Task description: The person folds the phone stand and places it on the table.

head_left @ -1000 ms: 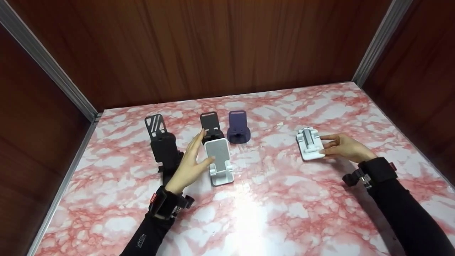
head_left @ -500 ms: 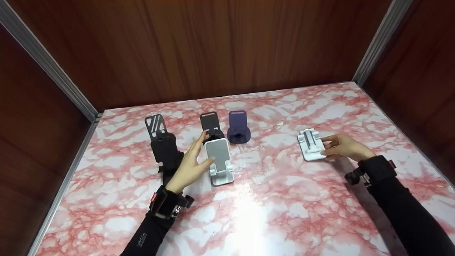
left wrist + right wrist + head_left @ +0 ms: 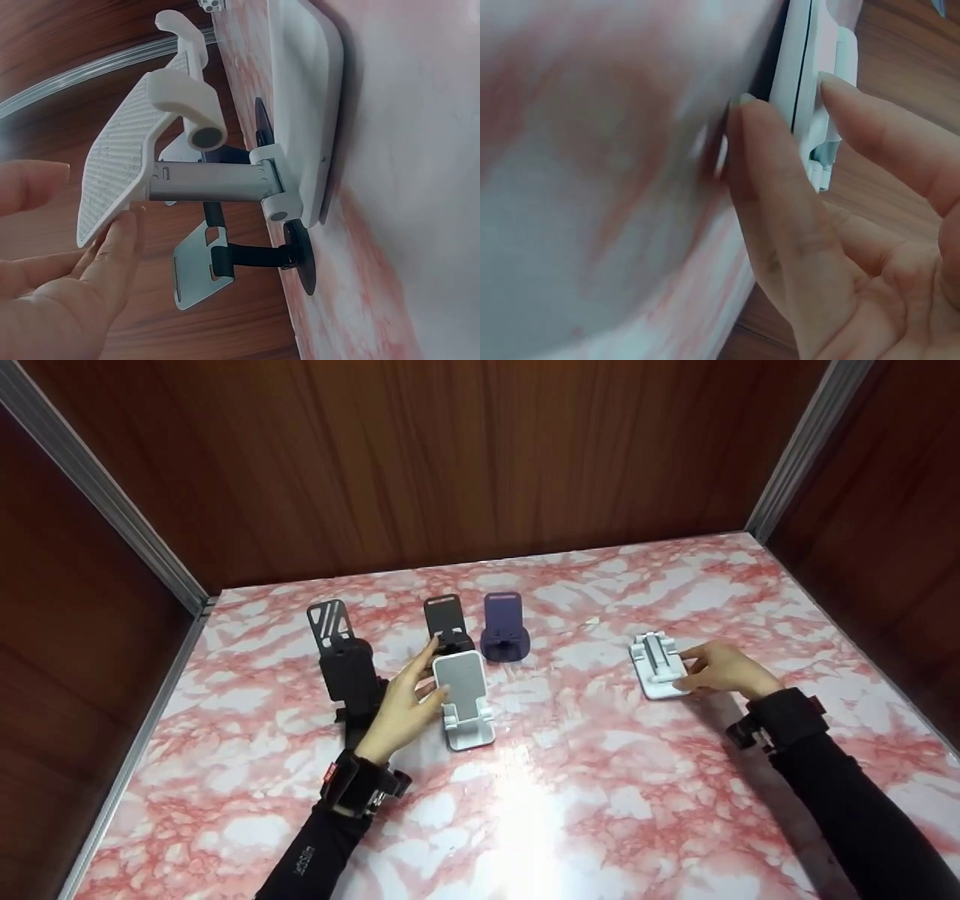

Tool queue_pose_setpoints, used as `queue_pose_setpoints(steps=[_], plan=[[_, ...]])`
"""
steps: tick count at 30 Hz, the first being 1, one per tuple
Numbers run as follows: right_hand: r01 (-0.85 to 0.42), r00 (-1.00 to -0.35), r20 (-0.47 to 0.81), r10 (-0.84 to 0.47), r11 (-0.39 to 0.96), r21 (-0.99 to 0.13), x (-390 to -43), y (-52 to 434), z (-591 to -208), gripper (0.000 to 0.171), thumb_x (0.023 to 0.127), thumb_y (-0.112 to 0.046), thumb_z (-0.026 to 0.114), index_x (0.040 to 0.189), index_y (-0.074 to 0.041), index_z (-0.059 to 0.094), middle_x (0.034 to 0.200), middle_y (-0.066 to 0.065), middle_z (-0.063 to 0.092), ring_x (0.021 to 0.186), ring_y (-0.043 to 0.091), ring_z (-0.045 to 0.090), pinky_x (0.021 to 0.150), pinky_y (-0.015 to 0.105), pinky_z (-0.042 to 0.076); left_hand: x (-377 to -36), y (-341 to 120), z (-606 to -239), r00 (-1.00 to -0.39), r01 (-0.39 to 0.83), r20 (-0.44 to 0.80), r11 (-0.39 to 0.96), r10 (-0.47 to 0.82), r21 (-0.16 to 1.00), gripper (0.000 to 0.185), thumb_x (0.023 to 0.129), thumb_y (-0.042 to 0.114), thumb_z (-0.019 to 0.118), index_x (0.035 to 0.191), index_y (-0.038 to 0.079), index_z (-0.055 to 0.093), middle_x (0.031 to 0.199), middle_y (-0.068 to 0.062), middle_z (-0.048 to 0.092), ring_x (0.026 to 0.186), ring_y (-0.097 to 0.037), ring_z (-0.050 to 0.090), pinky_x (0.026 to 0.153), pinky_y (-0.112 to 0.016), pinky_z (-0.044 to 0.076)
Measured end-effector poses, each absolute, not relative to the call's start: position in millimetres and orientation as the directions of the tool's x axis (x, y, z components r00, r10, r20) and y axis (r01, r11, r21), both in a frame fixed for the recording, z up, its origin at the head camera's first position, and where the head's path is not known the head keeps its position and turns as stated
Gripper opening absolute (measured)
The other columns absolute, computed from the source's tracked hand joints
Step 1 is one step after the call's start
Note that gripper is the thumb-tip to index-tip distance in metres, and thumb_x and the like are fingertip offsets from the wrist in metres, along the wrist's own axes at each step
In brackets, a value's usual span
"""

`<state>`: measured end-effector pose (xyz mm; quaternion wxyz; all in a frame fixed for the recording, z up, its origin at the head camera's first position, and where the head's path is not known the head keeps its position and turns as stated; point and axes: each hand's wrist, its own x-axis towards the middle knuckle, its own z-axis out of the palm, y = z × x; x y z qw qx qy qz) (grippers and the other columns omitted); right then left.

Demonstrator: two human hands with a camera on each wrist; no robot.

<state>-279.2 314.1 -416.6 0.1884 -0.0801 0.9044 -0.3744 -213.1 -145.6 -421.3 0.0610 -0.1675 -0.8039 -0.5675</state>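
In the head view my left hand [image 3: 405, 709] is at the left side of a white phone stand [image 3: 469, 735] that stands unfolded with a grey pad. The left wrist view shows fingers [image 3: 112, 259] touching the back of its tilted plate [image 3: 120, 157], while the thumb [image 3: 30, 186] is apart from it. Farther right, my right hand [image 3: 727, 671] pinches the near right edge of a folded white phone stand [image 3: 657, 667]. Seen from the right wrist, the thumb [image 3: 862, 116] is on its upper side and fingers [image 3: 769, 142] are at its underside.
Behind the left hand stand a black phone stand [image 3: 445, 619] and a purple phone stand [image 3: 504, 622]. Left of the hand are a slotted black phone stand [image 3: 321, 622] and a plain black phone stand [image 3: 349, 679]. Wood-grain walls [image 3: 480, 457] enclose the red-and-white marbled table [image 3: 585, 810].
The folded white stand has shifted slightly right and lies flatter, with my right hand still on it. My left hand's fingers have bent in behind the unfolded stand's plate.
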Motion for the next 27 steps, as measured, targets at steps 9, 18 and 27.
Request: queue_pose_setpoints(steps=[9,18,27], plan=[[-0.032,-0.928,-0.255,-0.273,0.738,-0.674,-278,310,-415,0.064,0.081,-0.012,0.069,0.129,0.018,0.040,0.092,0.026,0.062,0.067,0.014,0.064,0.061,0.027,0.057,-216,-144,-425,-0.957,0.288,0.257,0.310,0.137,0.906,0.060,0.086,0.001,0.060,0.141,0.010,0.038,0.137,-0.017,0.047,0.113,-0.027,0.055,0.090,-0.028,0.052],[-0.060,-0.937,-0.226,-0.268,0.756,-0.651,-277,308,-415,0.063,0.080,-0.014,0.070,0.126,0.019,0.042,0.090,0.027,0.063,0.065,0.015,0.065,0.059,0.027,0.056,-219,-142,-432,-0.979,0.203,0.188,0.284,0.081,0.937,0.046,0.082,-0.003,0.062,0.127,0.003,0.052,0.118,-0.018,0.057,0.091,-0.025,0.064,0.064,-0.045,0.058],[-0.056,-0.933,-0.233,-0.275,0.749,-0.660,-277,308,-416,0.063,0.080,-0.008,0.068,0.127,0.021,0.039,0.090,0.028,0.063,0.063,0.016,0.066,0.060,0.029,0.057,-220,-142,-433,-0.966,0.260,0.248,0.296,0.078,0.919,0.034,0.081,-0.006,0.062,0.115,-0.004,0.057,0.102,-0.019,0.062,0.087,-0.027,0.063,0.077,-0.038,0.056]])
